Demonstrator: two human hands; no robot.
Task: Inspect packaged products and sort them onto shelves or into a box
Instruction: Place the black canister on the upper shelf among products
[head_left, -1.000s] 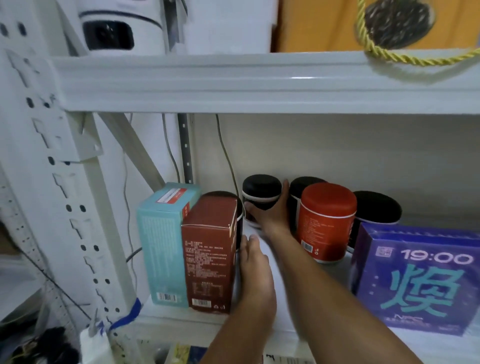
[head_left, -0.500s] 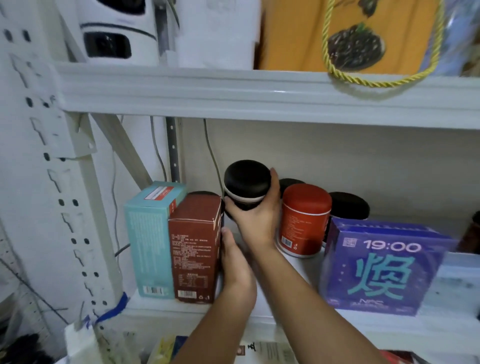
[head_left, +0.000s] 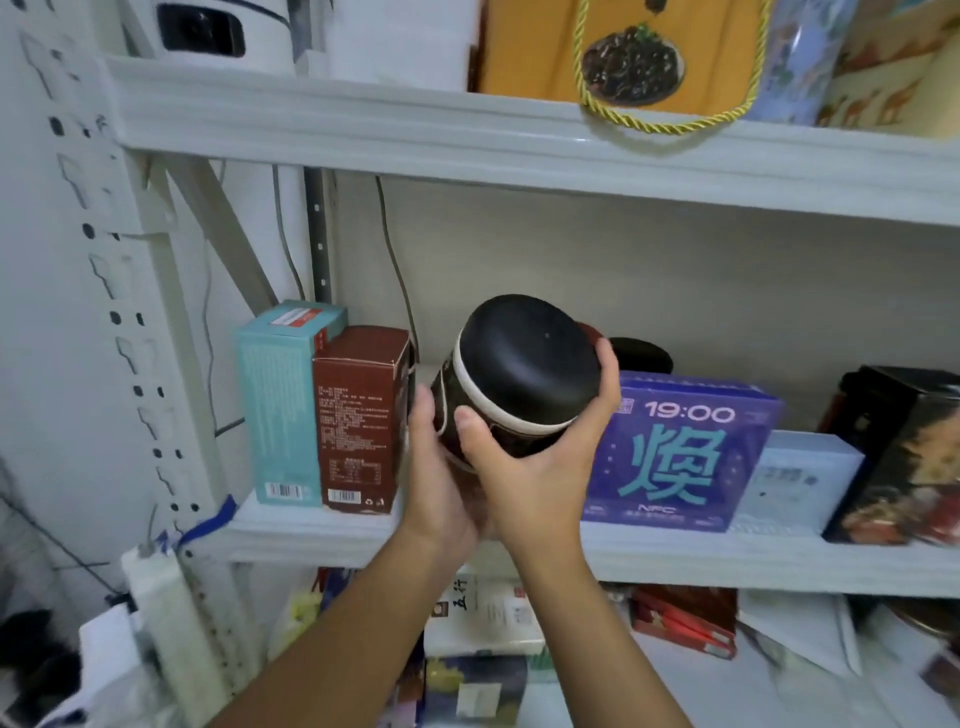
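Shelving rack (head_left: 104, 312): a white metal frame with a punched upright on the left, filling the whole view.
Upper shelf (head_left: 363, 130): a pale beam across the top, with goods standing on it.
Middle shelf (head_left: 675, 558): the white board at chest level that carries most of the packages.
Orange bag (head_left: 524, 47): stands on the upper shelf; its twisted yellow cord handle hangs over the shelf's front edge.
Purple box (head_left: 680, 452): stands on the middle shelf to the right of the hands, printed "19:00" above a large teal character.
Dark box (head_left: 904, 457): far right on the middle shelf, with a pale box (head_left: 795, 483) between it and the purple box.
Teal box (head_left: 280, 410): upright at the left end of the middle shelf.
Brown box (head_left: 358, 421): upright, touching the teal box's right side.
Jar (head_left: 524, 364): dark body, white band, black domed lid; held in the air in front of the middle shelf, between the brown box and the purple box, tilted so the lid faces up and toward the viewer.
Right hand (head_left: 530, 473): grasps the jar, thumb on the near side, fingers wrapped round the far right edge of the lid.
Left hand (head_left: 436, 467): cups the jar's left side and base, helping to hold it.
Second black lid (head_left: 641, 356): at the back of the shelf, just behind the purple box.
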